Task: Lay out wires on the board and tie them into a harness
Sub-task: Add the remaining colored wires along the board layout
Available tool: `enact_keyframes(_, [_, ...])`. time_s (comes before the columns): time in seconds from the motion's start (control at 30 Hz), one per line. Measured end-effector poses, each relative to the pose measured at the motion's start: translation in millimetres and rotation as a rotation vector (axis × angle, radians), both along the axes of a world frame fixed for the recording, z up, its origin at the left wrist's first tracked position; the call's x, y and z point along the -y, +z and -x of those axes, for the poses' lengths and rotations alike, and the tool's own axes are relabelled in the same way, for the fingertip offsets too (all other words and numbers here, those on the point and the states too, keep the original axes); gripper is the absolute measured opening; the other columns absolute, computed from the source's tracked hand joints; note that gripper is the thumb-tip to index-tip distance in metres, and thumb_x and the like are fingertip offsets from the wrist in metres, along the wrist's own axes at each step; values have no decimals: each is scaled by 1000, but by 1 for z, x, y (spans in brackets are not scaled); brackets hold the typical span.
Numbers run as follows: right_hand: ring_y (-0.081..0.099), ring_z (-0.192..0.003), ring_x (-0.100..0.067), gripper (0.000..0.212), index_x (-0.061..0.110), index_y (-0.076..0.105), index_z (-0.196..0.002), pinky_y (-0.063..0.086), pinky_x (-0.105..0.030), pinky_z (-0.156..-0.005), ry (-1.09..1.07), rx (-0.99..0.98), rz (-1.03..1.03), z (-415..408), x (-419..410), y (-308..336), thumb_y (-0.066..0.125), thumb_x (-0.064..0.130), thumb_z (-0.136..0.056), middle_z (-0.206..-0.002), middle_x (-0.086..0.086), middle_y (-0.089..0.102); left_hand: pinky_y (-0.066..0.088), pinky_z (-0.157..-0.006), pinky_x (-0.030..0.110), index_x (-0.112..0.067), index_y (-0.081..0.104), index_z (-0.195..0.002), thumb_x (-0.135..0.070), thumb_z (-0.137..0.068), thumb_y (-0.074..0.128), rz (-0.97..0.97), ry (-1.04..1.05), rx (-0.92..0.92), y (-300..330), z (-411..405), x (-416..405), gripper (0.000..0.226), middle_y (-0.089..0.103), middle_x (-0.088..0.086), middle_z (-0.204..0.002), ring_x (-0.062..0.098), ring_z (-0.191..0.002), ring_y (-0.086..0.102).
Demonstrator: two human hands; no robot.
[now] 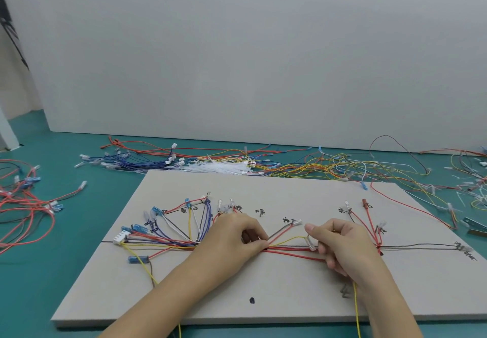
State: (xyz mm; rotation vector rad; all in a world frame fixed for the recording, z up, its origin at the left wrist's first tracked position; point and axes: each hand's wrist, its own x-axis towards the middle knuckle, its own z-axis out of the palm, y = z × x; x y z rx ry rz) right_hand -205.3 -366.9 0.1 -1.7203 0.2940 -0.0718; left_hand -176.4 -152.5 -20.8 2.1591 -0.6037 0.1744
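Observation:
A grey board [263,298] with handwritten marks lies on the teal table. Coloured wires fan out on its left part from a white connector [121,237] and run as a bundle [290,249] along a drawn line toward the right. My left hand [232,240] pinches the bundle at mid-board. My right hand [340,242] holds a yellow wire [292,239] near its clear terminal; the wire trails down past my wrist and off the board's front edge. Red wires branch up to the right of that hand.
Loose wire piles lie behind the board: blue ones [137,163], white cable ties [218,167], yellow and red ones [329,169]. More red wires [23,206] sit left of the board. A metal tool [474,225] lies at the right. A white wall stands behind.

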Motion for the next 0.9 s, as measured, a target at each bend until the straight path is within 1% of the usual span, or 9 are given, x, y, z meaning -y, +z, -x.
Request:
enact_keyframes(0.07, [39, -31, -13, 32, 9, 53, -62, 25, -14, -32, 9, -8, -24, -1, 0, 1, 73, 20, -84, -49, -5, 54, 38, -67, 8, -29, 73, -83, -22, -82, 73, -26, -1, 21, -1, 0, 1, 7, 59, -17, -72, 2, -77, 56])
enact_keyframes(0.13, [43, -32, -14, 30, 8, 52, -64, 24, -14, -30, 33, -8, -105, 0, -1, 3, 71, 17, -85, -51, -8, 56, 42, -75, 18, -32, 72, -87, -25, -83, 71, -64, -1, 39, -1, 0, 2, 8, 58, -14, -75, 3, -81, 53])
enact_keyframes(0.23, [51, -33, -15, 26, 6, 51, -67, 27, -14, -27, 70, -12, -258, 0, -4, 5, 67, 13, -87, -54, -12, 59, 44, -85, 32, -36, 73, -86, -30, -84, 69, -106, 12, 27, -1, 1, 4, 7, 58, -14, -76, 3, -85, 51])
enact_keyframes(0.33, [54, -35, -14, 23, 4, 55, -69, 30, -15, -27, 75, -9, -313, -2, -7, 7, 67, 13, -86, -55, -13, 62, 42, -90, 36, -39, 72, -84, -35, -85, 69, -121, 34, 12, -1, 1, 3, 5, 58, -16, -78, 2, -89, 49])
enact_keyframes(0.53, [40, -34, -10, 28, 4, 61, -62, 30, -16, -34, 14, 106, 150, -17, -6, 16, 78, 17, -80, -43, 0, 51, 40, -93, 37, -38, 72, -86, -37, -85, 69, -142, 53, 21, 0, 1, 3, 4, 55, -20, -78, 0, -89, 45])
enact_keyframes(0.63, [41, -43, -10, 31, 9, 63, -58, 34, -21, -46, 71, 106, 424, -35, -5, 24, 83, 27, -73, -45, 6, 50, 39, -94, 38, -37, 73, -87, -36, -85, 69, -138, 53, 18, 1, 0, 2, 4, 55, -19, -78, 3, -90, 45])
enact_keyframes(0.7, [44, -50, -12, 34, 12, 60, -56, 35, -26, -53, 134, 69, 541, -52, -8, 30, 83, 30, -73, -50, 8, 58, 39, -94, 38, -36, 74, -88, -35, -85, 70, -132, 47, 17, 2, 0, 2, 5, 55, -19, -77, 3, -90, 46])
enact_keyframes(0.77, [47, -55, -13, 35, 13, 57, -57, 35, -26, -54, 213, 10, 645, -70, -15, 35, 82, 30, -74, -57, 4, 64, 40, -93, 38, -36, 75, -88, -34, -84, 71, -122, 43, 16, 2, -1, 2, 6, 56, -20, -77, 3, -90, 46])
enact_keyframes(0.9, [45, -60, -17, 38, 12, 55, -62, 33, -27, -53, 344, -177, 857, -98, -34, 39, 82, 35, -75, -61, -1, 53, 40, -93, 38, -36, 75, -87, -34, -84, 71, -126, 44, 26, 0, -1, 2, 5, 58, -21, -78, 4, -91, 47])
